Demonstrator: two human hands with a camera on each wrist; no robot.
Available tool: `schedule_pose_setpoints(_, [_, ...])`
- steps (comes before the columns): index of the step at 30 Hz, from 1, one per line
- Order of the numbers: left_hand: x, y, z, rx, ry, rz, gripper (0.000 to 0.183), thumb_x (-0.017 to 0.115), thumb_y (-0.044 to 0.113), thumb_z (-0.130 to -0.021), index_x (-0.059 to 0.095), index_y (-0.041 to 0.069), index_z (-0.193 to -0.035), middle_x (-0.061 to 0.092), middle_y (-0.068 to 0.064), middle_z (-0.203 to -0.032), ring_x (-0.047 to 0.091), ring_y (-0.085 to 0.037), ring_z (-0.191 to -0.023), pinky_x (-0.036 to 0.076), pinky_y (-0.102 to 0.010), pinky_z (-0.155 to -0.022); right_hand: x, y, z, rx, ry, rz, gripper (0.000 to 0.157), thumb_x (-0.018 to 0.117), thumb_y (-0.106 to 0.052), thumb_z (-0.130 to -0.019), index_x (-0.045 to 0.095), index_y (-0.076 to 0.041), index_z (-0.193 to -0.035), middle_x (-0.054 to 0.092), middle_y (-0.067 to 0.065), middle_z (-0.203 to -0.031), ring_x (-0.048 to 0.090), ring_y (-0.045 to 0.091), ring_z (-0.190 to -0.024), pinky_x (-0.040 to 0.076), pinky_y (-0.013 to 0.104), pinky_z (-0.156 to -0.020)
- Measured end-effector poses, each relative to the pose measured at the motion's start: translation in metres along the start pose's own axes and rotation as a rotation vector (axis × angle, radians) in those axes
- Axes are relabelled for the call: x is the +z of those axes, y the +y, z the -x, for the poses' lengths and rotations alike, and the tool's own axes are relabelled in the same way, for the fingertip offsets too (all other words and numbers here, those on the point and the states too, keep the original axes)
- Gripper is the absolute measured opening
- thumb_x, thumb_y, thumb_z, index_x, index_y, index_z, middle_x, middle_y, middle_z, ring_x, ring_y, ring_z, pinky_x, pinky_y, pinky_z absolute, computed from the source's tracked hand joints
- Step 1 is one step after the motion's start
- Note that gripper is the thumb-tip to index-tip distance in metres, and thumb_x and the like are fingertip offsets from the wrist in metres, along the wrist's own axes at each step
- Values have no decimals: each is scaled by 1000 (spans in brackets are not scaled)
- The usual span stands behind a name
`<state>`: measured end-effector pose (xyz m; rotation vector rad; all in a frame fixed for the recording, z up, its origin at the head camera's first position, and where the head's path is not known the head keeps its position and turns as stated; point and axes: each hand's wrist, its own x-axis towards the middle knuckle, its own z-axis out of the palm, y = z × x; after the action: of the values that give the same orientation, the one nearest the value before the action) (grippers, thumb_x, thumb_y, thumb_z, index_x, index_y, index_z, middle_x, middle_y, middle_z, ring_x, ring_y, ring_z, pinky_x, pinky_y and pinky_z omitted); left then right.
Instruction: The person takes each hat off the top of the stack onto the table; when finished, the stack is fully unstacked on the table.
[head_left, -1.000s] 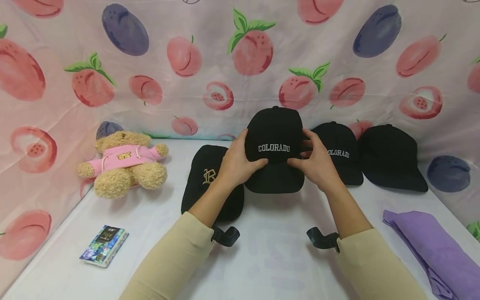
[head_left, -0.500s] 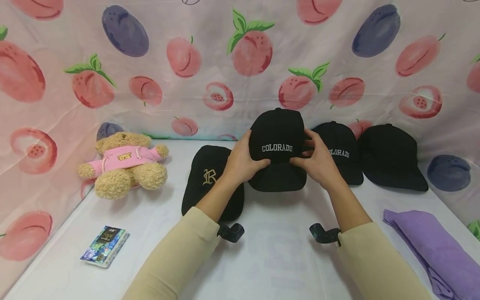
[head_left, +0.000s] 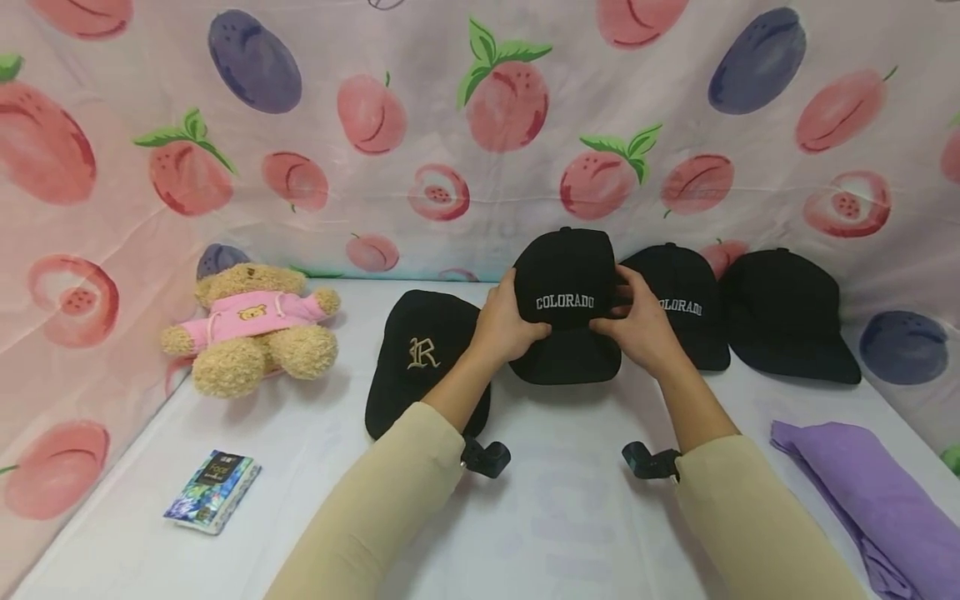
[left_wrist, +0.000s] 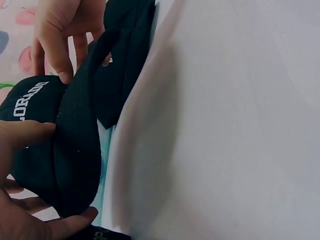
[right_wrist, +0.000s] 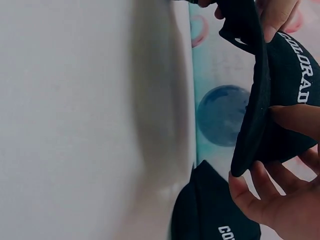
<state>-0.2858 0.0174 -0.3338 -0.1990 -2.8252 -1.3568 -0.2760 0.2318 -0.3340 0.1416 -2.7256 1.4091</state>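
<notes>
Between both hands is a black baseball cap (head_left: pixel 566 271) with white COLORADO lettering, its brim toward me. My left hand (head_left: pixel 506 321) grips its left side, thumb lying at the seam between crown and brim. On the other side my right hand (head_left: pixel 637 325) holds it the same way, fingers behind and partly hidden. The right wrist view shows the brim (right_wrist: pixel 252 110) held above the white table surface. A black cap with a gold letter R (head_left: pixel 423 354) lies left, partly behind the left forearm. A second COLORADO cap (head_left: pixel 678 312) sits just right of my right hand.
A plain black cap (head_left: pixel 783 312) stands at the back right. Folded purple cloth (head_left: pixel 862 492) lies at the right edge. At the left are a teddy bear (head_left: pixel 258 321) in a pink top and a flowered tissue pack (head_left: pixel 213 492). A fruit-print curtain (head_left: pixel 517 192) backs the table.
Both hands have carried the held COLORADO cap a little to the right and slightly down. More of the cap with the R shows now. The other things have stayed put.
</notes>
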Motion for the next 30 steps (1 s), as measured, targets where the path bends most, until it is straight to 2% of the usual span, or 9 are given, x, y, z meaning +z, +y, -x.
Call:
schedule_pose_setpoints(14, [13, 0, -14, -76, 28, -1, 101, 83, 16, -88, 19, 14, -166, 36, -20, -162, 43, -40, -146, 39, -50, -119, 8, 13, -17, 48, -11, 30, 94, 72, -10, -91, 15, -12, -166, 38, 29, -159, 49, 46, -134, 44, 58, -109])
schedule_pose_setpoints(21, [21, -7, -24, -108, 62, -11, 100, 82, 15, -87, 20, 15, -166, 36, -21, -162, 41, -42, -146, 31, -51, -124, 16, 22, -28, 90, -36, 1, 94, 70, -10, -92, 13, -12, -167, 34, 29, -161, 45, 47, -136, 41, 58, -112])
schedule_pose_setpoints(30, [31, -9, -30, -143, 94, -12, 100, 81, 12, -88, 19, 22, -166, 35, -19, -162, 40, -47, -144, 38, -51, -119, 19, 31, -35, 106, -47, -20, 96, 71, -9, -91, 12, -10, -166, 34, 31, -160, 43, 48, -140, 37, 57, -117])
